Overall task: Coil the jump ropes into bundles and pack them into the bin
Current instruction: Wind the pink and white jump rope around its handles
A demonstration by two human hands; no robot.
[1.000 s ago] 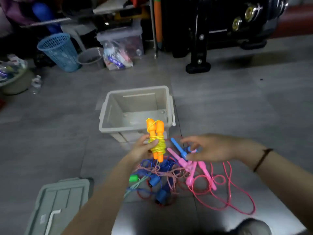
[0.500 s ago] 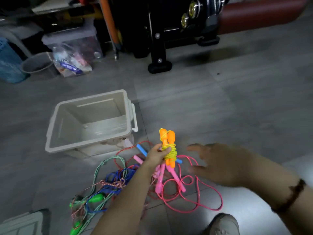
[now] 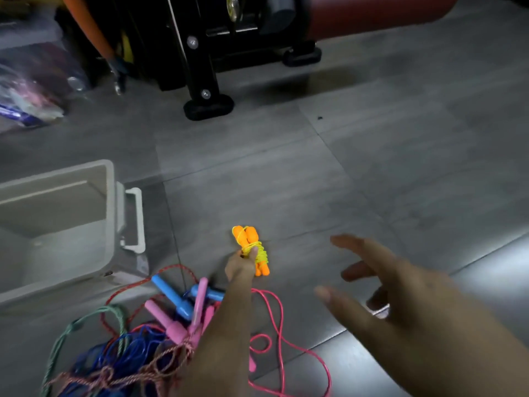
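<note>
My left hand point(image 3: 240, 266) grips a coiled bundle point(image 3: 253, 249): two orange handles wrapped in yellow rope, held upright to the right of the bin. My right hand point(image 3: 380, 287) hovers open to the right of the bundle, fingers spread, holding nothing. The beige bin point(image 3: 114, 213) stands at the left edge, and the part of its inside that shows is bare. On the floor under my left forearm lies a tangle of loose ropes point(image 3: 137, 348) in blue, green and red, with blue handles point(image 3: 174, 296), pink handles point(image 3: 169, 322) and a pink rope point(image 3: 283, 342).
Black gym equipment with a foot point(image 3: 208, 108) stands at the back, and a red padded roll point(image 3: 372, 15) runs along the top right. A clear plastic bag of items point(image 3: 31, 93) sits at the far left on the grey tiled floor.
The view has swung right, so the bin now sits at the left edge. My left hand kept the orange bundle. My right hand lifted off the pink handles and spread open at the right.
</note>
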